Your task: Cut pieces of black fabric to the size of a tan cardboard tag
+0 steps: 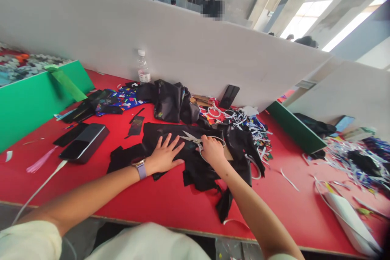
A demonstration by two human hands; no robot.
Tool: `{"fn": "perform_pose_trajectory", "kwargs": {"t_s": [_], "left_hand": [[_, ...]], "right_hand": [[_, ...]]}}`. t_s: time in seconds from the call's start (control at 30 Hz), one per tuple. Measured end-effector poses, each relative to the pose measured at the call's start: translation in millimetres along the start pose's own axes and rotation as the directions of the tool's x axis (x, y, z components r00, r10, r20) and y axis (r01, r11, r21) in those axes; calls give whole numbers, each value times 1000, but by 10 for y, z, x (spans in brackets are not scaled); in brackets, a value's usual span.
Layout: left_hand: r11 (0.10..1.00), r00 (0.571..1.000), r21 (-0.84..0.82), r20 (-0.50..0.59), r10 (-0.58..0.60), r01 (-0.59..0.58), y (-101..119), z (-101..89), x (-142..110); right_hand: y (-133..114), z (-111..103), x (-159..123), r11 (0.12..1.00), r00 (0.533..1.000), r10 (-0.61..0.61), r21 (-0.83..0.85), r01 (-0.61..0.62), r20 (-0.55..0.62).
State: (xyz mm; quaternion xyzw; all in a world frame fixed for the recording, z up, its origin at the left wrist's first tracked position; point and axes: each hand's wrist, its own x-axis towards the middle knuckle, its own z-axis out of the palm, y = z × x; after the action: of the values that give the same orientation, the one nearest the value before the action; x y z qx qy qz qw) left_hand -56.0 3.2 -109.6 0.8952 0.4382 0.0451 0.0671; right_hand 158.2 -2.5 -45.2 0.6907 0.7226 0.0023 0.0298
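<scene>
Black fabric pieces (198,174) lie spread across the middle of the red table. My left hand (164,155) rests flat on this cloth with its fingers spread. A pair of scissors (192,138) is in my right hand (212,150), whose fingers are wrapped round the handles. The blades are apart and point left over the black cloth, just above my left fingertips. Part of the handles is hidden behind my right fingers. Beneath my right wrist shows a bit of brown card (228,153).
A phone (83,140) on a dark box stands left, with a white cable. Behind the cloth are a folded black bag (168,103), a plastic bottle (143,69) and a heap of scraps (243,120). Green dividers (39,101) and a white partition (183,48) bound the table (170,207).
</scene>
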Motion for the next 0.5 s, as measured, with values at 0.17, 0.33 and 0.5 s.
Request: {"fn": "perform_pose_trajectory", "kwargs": {"t_s": [0.17, 0.33, 0.5], "left_hand": [[998, 998, -5, 25, -62, 62, -55, -2, -120], [998, 998, 22, -33, -58, 58, 48, -62, -15], [998, 996, 36, -77, 44, -41, 156, 6, 248]], "right_hand": [[392, -49, -70, 985, 984, 135, 126, -121, -113], [810, -127, -167, 911, 916, 399, 89, -402, 55], [873, 91, -217, 910, 908, 405, 56, -412, 104]]}}
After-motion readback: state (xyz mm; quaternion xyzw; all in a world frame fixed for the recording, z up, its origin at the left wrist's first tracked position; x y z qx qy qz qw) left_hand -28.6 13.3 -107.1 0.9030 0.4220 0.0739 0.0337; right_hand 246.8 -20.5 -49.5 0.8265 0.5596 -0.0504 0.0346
